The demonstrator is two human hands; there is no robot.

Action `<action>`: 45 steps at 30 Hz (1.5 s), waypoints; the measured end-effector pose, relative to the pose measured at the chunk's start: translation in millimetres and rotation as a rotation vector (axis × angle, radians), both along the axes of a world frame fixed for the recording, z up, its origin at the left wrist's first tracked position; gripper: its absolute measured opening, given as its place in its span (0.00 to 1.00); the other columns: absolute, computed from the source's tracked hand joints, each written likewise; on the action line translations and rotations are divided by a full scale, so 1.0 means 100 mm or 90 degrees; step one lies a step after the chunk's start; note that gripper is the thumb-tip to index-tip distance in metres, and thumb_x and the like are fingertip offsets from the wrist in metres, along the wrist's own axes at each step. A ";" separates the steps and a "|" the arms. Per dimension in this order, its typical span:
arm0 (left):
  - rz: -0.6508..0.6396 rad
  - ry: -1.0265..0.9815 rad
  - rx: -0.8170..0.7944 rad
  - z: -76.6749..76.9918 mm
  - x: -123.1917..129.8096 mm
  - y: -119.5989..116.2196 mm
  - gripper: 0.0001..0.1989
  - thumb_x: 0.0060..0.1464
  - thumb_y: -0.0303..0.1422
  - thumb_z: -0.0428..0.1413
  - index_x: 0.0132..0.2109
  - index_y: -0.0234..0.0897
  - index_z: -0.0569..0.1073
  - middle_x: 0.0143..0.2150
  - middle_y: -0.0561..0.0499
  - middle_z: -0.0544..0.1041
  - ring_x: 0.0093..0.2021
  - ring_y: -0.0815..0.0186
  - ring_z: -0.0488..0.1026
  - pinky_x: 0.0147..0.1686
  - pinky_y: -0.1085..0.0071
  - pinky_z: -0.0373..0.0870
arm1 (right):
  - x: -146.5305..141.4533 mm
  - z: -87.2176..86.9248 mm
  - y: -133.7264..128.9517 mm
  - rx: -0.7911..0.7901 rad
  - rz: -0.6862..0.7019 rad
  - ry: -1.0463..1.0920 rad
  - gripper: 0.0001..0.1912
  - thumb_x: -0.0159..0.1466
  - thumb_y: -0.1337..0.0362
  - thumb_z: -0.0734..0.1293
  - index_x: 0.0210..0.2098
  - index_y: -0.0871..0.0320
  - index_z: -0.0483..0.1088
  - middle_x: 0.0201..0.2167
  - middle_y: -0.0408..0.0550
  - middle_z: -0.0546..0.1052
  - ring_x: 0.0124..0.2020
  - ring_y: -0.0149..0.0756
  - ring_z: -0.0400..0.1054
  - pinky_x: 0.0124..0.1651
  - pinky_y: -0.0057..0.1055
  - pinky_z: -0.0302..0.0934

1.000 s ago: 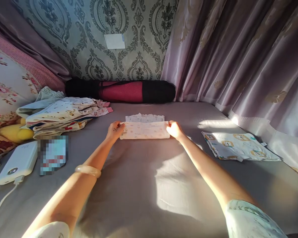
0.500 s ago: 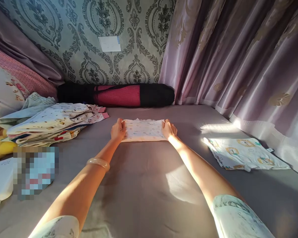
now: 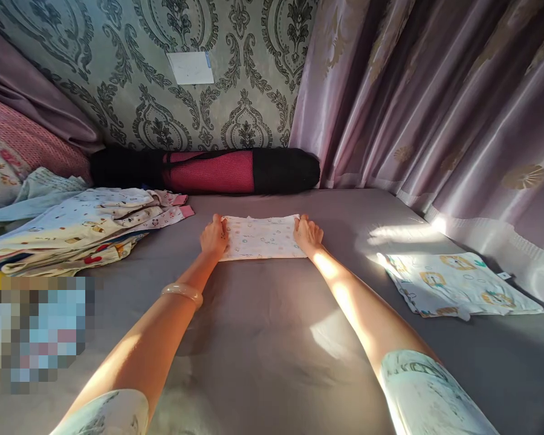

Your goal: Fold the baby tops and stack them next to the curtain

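A pale folded cloth [image 3: 260,237] with a small print, perhaps a garment, lies on the grey bed sheet [image 3: 258,326] ahead of me. My left hand [image 3: 214,235] grips its left end, fingers closed at the far corner. At the opposite end my right hand [image 3: 308,234] pinches the far right corner. Between the two hands the cloth is stretched into a flat rectangle. What the fingers hide of the cloth's corners cannot be seen.
On the left is a heap of printed clothes [image 3: 81,217], with a blurred-out item [image 3: 49,329] nearer. To the right lies a folded white cloth with lion-like prints [image 3: 457,284]. A black and red roll [image 3: 208,171] rests against the wall; purple curtains [image 3: 390,109] hang on the right.
The cloth's far edge, ruffled before, now looks straighter and flatter between my hands. Both hands keep their grip. The whole view has shifted slightly.
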State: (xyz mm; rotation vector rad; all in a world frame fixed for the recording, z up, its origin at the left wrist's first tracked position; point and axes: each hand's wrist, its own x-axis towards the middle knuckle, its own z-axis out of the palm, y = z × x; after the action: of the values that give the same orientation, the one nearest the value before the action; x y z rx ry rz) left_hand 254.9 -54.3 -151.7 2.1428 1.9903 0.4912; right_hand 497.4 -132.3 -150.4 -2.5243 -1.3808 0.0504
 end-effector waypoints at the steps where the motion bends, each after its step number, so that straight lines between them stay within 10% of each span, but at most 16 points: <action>1: 0.003 0.006 -0.004 0.00 0.01 0.00 0.19 0.68 0.38 0.38 0.57 0.36 0.66 0.50 0.34 0.77 0.51 0.49 0.76 0.45 0.58 0.70 | -0.01 0.00 0.01 -0.006 -0.006 0.006 0.24 0.75 0.58 0.50 0.60 0.64 0.64 0.47 0.64 0.78 0.50 0.49 0.73 0.49 0.39 0.61; 16: 0.017 0.052 0.086 0.18 0.06 -0.21 0.19 0.65 0.37 0.44 0.54 0.26 0.68 0.56 0.30 0.70 0.57 0.47 0.70 0.52 0.57 0.68 | -0.11 0.20 -0.03 0.026 -0.049 0.025 0.23 0.72 0.57 0.54 0.58 0.67 0.65 0.52 0.67 0.74 0.53 0.51 0.71 0.51 0.42 0.63; 26: -0.239 0.091 0.014 -0.03 0.44 -0.33 0.26 0.66 0.31 0.39 0.68 0.31 0.60 0.71 0.40 0.60 0.72 0.54 0.49 0.69 0.55 0.48 | -0.79 -0.06 0.07 0.022 0.444 -0.065 0.29 0.72 0.64 0.49 0.70 0.64 0.54 0.72 0.53 0.53 0.73 0.46 0.42 0.71 0.49 0.37; 45: -0.181 0.123 -0.022 -0.20 0.19 -0.21 0.32 0.67 0.47 0.37 0.70 0.35 0.59 0.73 0.39 0.54 0.73 0.51 0.47 0.68 0.50 0.49 | -0.72 -0.19 0.08 -0.006 0.302 -0.050 0.30 0.72 0.61 0.48 0.70 0.67 0.52 0.72 0.55 0.52 0.73 0.42 0.41 0.72 0.45 0.35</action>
State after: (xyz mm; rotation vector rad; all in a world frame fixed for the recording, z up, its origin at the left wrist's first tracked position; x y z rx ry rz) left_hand 274.1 -75.5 -171.5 2.4783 1.7222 0.2107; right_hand 425.7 -124.7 -169.6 -2.1684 -1.9838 0.0489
